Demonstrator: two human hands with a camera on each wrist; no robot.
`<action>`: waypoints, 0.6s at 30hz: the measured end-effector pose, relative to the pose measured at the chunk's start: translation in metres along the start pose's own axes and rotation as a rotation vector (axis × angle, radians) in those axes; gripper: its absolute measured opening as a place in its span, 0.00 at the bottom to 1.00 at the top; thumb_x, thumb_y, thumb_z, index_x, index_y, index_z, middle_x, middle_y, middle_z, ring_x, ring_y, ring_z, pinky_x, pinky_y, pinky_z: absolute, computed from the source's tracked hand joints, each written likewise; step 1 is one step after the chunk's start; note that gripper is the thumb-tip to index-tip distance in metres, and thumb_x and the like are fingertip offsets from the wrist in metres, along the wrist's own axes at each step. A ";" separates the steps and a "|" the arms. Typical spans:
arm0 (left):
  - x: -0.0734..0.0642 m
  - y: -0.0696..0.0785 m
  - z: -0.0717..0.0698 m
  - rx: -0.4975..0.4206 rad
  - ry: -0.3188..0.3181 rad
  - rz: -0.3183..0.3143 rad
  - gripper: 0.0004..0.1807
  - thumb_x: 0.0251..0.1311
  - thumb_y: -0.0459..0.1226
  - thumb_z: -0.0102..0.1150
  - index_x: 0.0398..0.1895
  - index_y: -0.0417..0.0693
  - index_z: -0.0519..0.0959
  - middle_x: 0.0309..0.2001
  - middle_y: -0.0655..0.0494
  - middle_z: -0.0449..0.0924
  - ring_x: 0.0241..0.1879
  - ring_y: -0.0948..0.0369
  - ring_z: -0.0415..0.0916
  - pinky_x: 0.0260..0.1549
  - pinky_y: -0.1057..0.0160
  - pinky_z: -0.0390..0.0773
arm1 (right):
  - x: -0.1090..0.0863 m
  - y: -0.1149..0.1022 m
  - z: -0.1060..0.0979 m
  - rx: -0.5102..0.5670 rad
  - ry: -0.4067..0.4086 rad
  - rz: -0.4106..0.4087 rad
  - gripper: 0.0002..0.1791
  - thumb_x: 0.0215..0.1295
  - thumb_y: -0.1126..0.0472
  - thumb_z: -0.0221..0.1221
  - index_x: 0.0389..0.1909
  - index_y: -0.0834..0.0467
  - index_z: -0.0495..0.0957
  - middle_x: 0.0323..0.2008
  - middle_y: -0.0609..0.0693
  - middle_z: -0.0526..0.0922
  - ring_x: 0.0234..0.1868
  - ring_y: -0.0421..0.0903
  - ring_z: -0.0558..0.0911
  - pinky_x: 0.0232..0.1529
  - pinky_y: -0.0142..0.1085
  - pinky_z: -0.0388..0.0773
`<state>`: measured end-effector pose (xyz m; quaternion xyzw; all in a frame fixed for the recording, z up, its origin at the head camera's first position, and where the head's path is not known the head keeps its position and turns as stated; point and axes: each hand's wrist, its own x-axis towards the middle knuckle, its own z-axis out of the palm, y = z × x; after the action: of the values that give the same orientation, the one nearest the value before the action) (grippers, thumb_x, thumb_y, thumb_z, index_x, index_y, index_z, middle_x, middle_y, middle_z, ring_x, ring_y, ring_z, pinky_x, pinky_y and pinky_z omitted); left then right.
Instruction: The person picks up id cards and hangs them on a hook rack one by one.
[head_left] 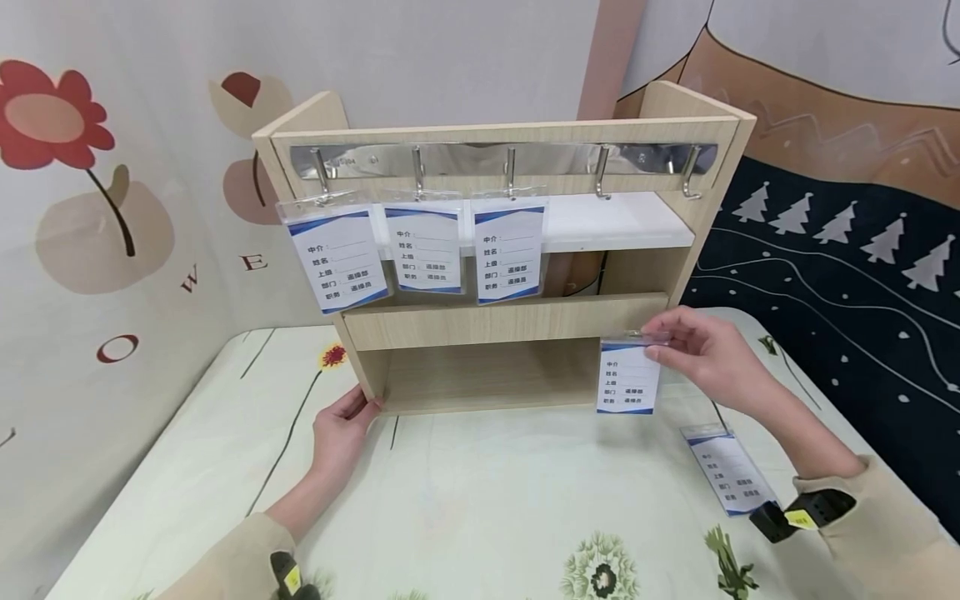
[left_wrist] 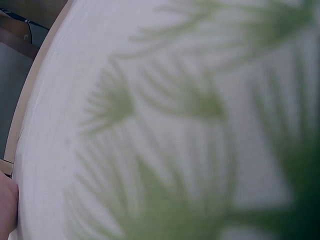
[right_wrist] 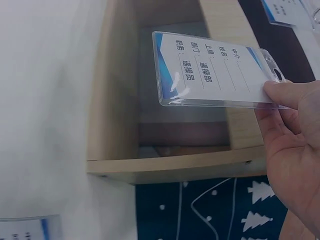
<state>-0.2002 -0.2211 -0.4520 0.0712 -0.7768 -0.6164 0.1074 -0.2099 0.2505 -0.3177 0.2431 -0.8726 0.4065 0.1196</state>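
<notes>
My right hand [head_left: 705,362] pinches the top edge of a name badge [head_left: 626,379] in a clear plastic sleeve, holding it upright in front of the lower right part of a wooden shelf [head_left: 502,323]. In the right wrist view the thumb and fingers grip the badge [right_wrist: 210,70] near its slot. At the shelf's lower left corner, my left hand [head_left: 337,442] holds the side panel's edge; the left wrist view shows little of it. Three similar badges, a left one [head_left: 339,258], a middle one [head_left: 424,248] and a right one [head_left: 508,252], hang from hooks on the shelf's metal strip.
Two hooks on the right, one [head_left: 602,171] and the end one [head_left: 690,171], carry no badge. Another badge [head_left: 727,471] lies on the patterned tablecloth [head_left: 480,500] at the right, near my forearm. Patterned curtains stand behind the shelf.
</notes>
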 end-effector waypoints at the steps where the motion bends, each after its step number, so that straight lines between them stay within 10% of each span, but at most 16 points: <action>1: 0.000 0.000 0.000 0.000 0.001 0.000 0.26 0.71 0.30 0.59 0.71 0.35 0.70 0.66 0.39 0.73 0.64 0.49 0.73 0.47 0.79 0.78 | 0.001 -0.002 -0.001 -0.002 0.004 -0.005 0.12 0.67 0.74 0.64 0.49 0.63 0.81 0.43 0.56 0.86 0.37 0.38 0.81 0.35 0.25 0.80; 18: 0.000 0.001 -0.001 -0.017 -0.005 -0.005 0.26 0.72 0.30 0.59 0.71 0.36 0.70 0.67 0.40 0.73 0.64 0.49 0.73 0.47 0.79 0.78 | 0.011 -0.027 -0.011 -0.031 0.123 -0.090 0.15 0.65 0.78 0.64 0.51 0.63 0.82 0.46 0.55 0.86 0.36 0.36 0.79 0.38 0.19 0.79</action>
<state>-0.1995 -0.2215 -0.4510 0.0710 -0.7717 -0.6233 0.1046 -0.2048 0.2406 -0.2883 0.2547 -0.8581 0.4011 0.1947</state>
